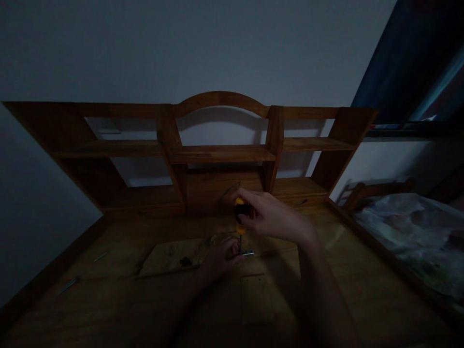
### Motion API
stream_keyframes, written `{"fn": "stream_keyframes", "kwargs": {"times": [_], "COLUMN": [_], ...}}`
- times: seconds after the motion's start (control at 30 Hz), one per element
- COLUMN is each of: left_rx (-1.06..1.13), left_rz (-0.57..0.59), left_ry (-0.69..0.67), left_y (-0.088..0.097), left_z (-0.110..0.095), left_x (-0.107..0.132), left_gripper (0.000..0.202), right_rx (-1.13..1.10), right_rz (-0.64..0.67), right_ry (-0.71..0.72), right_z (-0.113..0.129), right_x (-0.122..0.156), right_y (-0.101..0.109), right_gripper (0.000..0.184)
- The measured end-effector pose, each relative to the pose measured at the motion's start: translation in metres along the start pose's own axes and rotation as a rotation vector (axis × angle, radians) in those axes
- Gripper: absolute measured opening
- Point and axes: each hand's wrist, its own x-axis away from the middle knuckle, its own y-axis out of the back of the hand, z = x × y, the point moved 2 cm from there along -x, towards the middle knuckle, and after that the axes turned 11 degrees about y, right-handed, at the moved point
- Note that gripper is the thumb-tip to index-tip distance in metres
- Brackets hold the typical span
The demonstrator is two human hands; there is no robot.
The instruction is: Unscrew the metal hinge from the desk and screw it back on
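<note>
My right hand (259,212) is closed around the yellow and black handle of a screwdriver (239,229). The screwdriver stands nearly upright, its shaft pointing down at a small shiny metal piece (248,253). Low beside the shaft, my left hand (223,253) has its fingers curled and pinched at the left end of that metal piece. Dim light hides exactly where the tip meets it. Under and left of my left hand lies a flat wooden board (163,253) with an angled end, and a small dark object (185,261) rests on it.
A wooden shelf unit (223,153) with open compartments stands along the back against the wall. Two thin metal tools (68,286) (100,256) lie at the left of the wooden tabletop (126,309). A small rectangular panel (256,299) is in front. Plastic bags (413,232) sit beyond the right edge.
</note>
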Motion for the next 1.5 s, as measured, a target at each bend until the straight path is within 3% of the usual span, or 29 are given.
{"fn": "stream_keyframes", "kwargs": {"times": [0.3,0.47,0.7,0.83,1.03,1.17,1.27,1.4,1.5], "left_rx": [0.010,0.030,0.057,0.045,0.032,0.025,0.034,0.040,0.046], "left_rz": [-0.022,-0.028,-0.013,-0.014,-0.022,-0.027,-0.019,-0.023,-0.027], "left_ry": [-0.020,-0.017,0.003,0.008,0.005,-0.013,-0.015,-0.014,-0.015], "left_y": [0.000,-0.001,0.002,0.003,0.003,0.002,0.001,0.001,0.002], "left_z": [-0.004,-0.004,-0.011,-0.013,-0.013,-0.011,-0.009,-0.009,-0.011], "left_x": [0.001,0.001,0.000,0.001,0.001,0.001,0.000,0.001,0.001], "left_gripper": [0.017,0.013,0.015,0.015,0.016,0.017,0.018,0.017,0.016], "right_rx": [0.278,0.160,0.105,0.162,0.315,0.202,0.110,0.184,0.287], "right_rz": [-0.071,-0.016,-0.077,-0.098,-0.103,-0.067,-0.064,-0.067,-0.071], "right_ry": [-0.114,-0.042,-0.005,0.005,-0.085,-0.010,0.036,-0.016,-0.081], "right_z": [-0.005,-0.003,-0.003,-0.005,0.003,0.003,0.001,0.001,0.004], "right_x": [-0.005,-0.003,-0.001,-0.004,-0.006,0.002,0.005,0.000,-0.003], "right_y": [-0.009,-0.007,0.001,-0.003,-0.004,0.000,-0.001,-0.005,-0.006], "right_gripper": [0.030,0.025,0.023,0.016,0.028,0.022,0.028,0.016,0.024]}}
